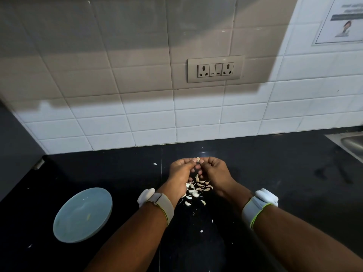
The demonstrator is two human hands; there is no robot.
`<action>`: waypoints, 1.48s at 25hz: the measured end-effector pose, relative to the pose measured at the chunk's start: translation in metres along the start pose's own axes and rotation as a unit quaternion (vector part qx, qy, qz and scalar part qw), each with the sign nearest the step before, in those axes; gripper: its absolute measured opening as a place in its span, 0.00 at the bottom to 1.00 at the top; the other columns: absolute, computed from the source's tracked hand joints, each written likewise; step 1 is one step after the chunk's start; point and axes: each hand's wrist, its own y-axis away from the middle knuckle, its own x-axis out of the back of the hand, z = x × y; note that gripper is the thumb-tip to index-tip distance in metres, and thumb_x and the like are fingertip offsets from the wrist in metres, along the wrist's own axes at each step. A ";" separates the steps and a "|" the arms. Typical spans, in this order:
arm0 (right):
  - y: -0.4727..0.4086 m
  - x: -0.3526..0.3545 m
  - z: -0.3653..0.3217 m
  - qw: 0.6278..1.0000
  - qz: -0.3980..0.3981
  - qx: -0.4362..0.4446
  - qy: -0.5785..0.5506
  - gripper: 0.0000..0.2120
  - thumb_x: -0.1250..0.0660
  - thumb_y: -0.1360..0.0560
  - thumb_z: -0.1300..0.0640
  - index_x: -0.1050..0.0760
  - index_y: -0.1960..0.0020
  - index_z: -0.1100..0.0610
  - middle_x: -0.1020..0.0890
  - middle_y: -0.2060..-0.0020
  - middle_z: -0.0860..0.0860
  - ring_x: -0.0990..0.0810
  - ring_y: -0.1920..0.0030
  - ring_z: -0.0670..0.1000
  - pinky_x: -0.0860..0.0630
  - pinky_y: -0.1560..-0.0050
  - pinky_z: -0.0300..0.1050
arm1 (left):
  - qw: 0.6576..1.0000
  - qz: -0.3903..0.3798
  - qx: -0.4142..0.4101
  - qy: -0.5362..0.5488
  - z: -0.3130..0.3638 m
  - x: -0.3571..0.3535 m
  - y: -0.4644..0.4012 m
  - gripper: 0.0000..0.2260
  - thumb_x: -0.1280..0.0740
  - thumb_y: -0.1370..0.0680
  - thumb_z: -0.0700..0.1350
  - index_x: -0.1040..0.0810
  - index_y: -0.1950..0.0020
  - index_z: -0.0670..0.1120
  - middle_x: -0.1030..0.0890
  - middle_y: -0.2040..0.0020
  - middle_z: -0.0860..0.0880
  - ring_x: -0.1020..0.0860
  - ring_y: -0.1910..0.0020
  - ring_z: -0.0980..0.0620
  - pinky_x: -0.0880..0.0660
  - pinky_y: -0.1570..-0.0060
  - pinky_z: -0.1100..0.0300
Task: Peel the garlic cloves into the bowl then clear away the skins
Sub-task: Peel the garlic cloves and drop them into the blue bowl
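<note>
Nearest the camera, two bare forearms reach forward over a black countertop (275, 173), each wrist wearing a pale band with a white device on it. To the left of the left forearm sits a shallow light-blue bowl (82, 214), tilted in view, with a small yellowish peeled piece and a few pale specks inside it. A few white flecks of skin lie scattered on the dark surface around the arms.

Between the wrists lies a loose pile of garlic cloves (196, 190): small, curved, cream-white pieces with thin pointed tips, some tinged tan, spread on the counter just below the hands.

Above the pile the left hand (181, 173) and right hand (214, 171) meet, fingers curled inward. Together they pinch a single clove (198, 159) at their fingertips; its pale tan, papery end sticks up between the thumbs. Both hands are closed around it, held off the counter.

Farther back the counter meets a white tiled wall (137, 124), partly in shadow. A beige socket plate (215, 69) with two outlets and switches sits on the tiles. At the right edge are the corner of a steel sink (351, 144) and, higher, a printed notice (341, 22).
</note>
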 end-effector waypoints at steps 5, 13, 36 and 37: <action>0.004 -0.005 -0.006 1.000 -0.016 0.013 0.013 0.09 0.36 0.16 0.60 0.19 0.45 0.64 0.16 0.61 0.55 0.21 0.65 0.46 0.24 0.65 0.39 | 0.997 -0.004 -0.064 -0.045 0.013 -0.006 0.010 0.04 0.33 0.20 0.39 0.21 0.53 0.40 0.24 0.67 0.46 0.27 0.74 0.54 0.34 0.78 0.67; 0.002 0.000 -0.012 0.996 0.058 -0.039 -0.049 0.09 0.37 0.16 0.57 0.20 0.42 0.59 0.17 0.57 0.53 0.20 0.63 0.50 0.27 0.69 0.42 | 0.983 0.033 -0.082 -0.164 0.008 0.008 0.008 0.08 0.34 0.25 0.44 0.24 0.64 0.47 0.25 0.70 0.51 0.27 0.67 0.52 0.33 0.66 0.56; -0.001 0.012 0.008 0.999 0.019 -0.005 0.031 0.09 0.24 0.26 0.65 0.22 0.50 0.64 0.15 0.63 0.61 0.16 0.62 0.57 0.19 0.56 0.52 | 0.958 -0.016 -0.173 -0.227 0.006 0.012 0.008 0.02 0.26 0.24 0.44 0.14 0.55 0.51 0.13 0.61 0.54 0.16 0.62 0.61 0.20 0.54 0.60; 0.000 0.012 0.007 1.000 0.013 -0.001 0.026 0.08 0.24 0.26 0.65 0.22 0.49 0.64 0.15 0.61 0.61 0.16 0.61 0.57 0.18 0.56 0.52 | 0.958 -0.012 -0.182 -0.221 0.007 0.011 0.009 0.02 0.25 0.24 0.42 0.14 0.55 0.49 0.14 0.62 0.52 0.17 0.64 0.61 0.22 0.58 0.63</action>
